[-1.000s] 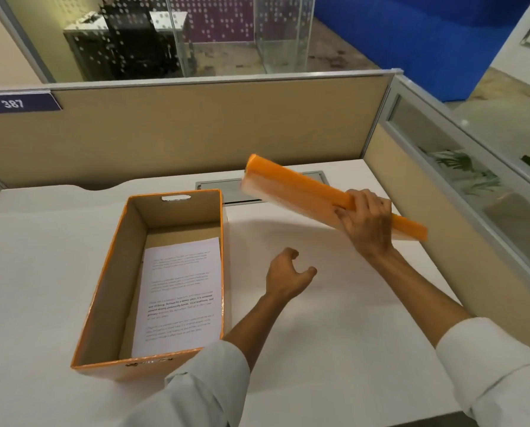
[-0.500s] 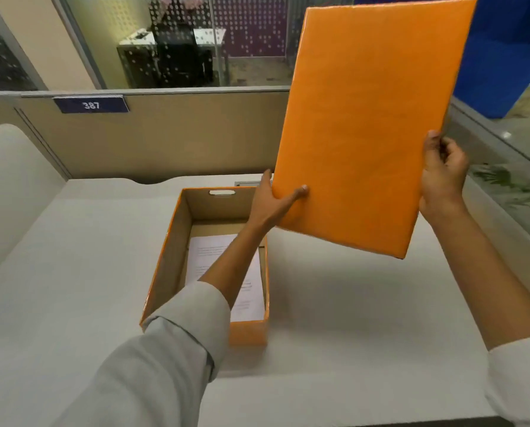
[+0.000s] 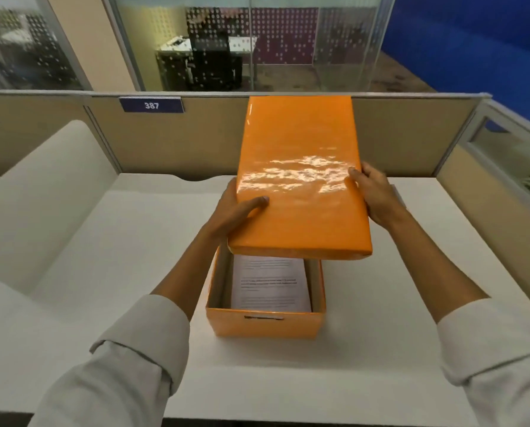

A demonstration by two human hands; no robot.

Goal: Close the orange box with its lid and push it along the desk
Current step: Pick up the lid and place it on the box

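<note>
The orange box (image 3: 263, 325) stands open on the white desk (image 3: 119, 257), straight in front of me, with a printed sheet of paper (image 3: 270, 285) lying inside. The glossy orange lid (image 3: 300, 180) hovers above the box's far half, top side up, its far end raised. My left hand (image 3: 236, 214) grips the lid's left edge with the thumb on top. My right hand (image 3: 374, 195) grips its right edge. The lid hides the far end of the box.
Beige partition walls (image 3: 196, 140) close off the desk at the back and the right (image 3: 488, 217). A blue plate reading 387 (image 3: 151, 105) hangs on the back wall. A pale curved panel (image 3: 42, 186) rises at the left.
The lid has come down from an upright, raised position to nearly flat over the box. Both hands moved left and lower with it. My view now centres on the box.
</note>
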